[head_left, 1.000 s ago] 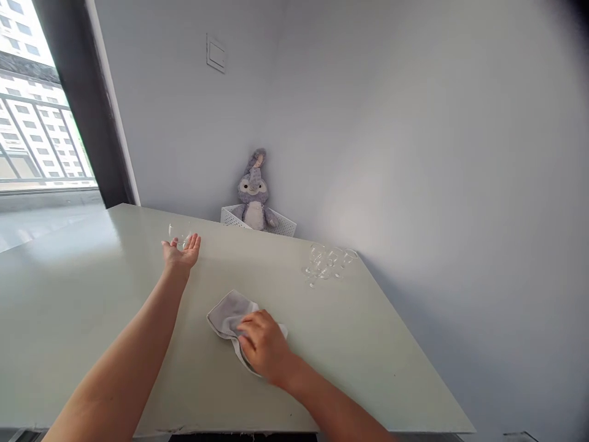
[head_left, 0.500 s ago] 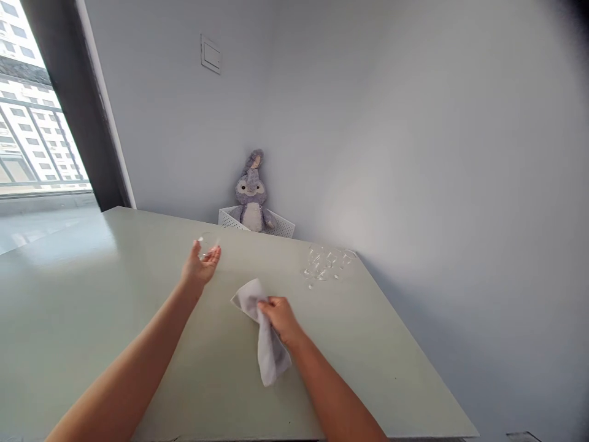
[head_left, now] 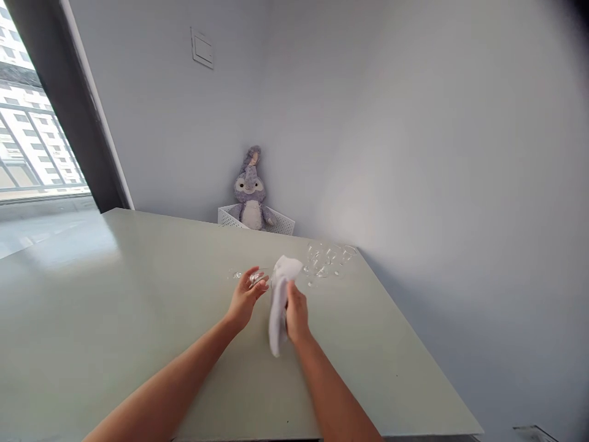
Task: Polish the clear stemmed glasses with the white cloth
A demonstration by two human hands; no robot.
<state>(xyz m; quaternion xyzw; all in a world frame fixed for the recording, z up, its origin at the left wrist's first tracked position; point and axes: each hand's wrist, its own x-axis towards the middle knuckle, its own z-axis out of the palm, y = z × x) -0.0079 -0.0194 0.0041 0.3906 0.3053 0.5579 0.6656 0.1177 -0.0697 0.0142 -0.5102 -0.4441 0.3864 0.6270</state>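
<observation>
My left hand [head_left: 246, 298] is closed around a clear wine glass [head_left: 260, 279], which is tipped on its side above the table. The glass's mouth faces right, and its faint foot shows to the left of my fingers. In my right hand [head_left: 297, 310] is a white cloth [head_left: 278, 307], pinched near its upper part, with the lower end hanging down. The cloth's upper end is right by the mouth of the glass; whether they touch I cannot tell. Several clear stemmed glasses [head_left: 322, 261] stand grouped near the table's far right corner.
The pale, glossy table [head_left: 138, 319] meets a grey wall along its far right side. Behind its back edge a plush rabbit [head_left: 251, 196] sits in a white perforated basket [head_left: 285, 226]. A window [head_left: 37, 129] lies at the far left.
My left hand has moved right and nearer with the glass, tipping it sideways. My right hand has raised the cloth slightly and shifted it right, so glass and cloth are now close together.
</observation>
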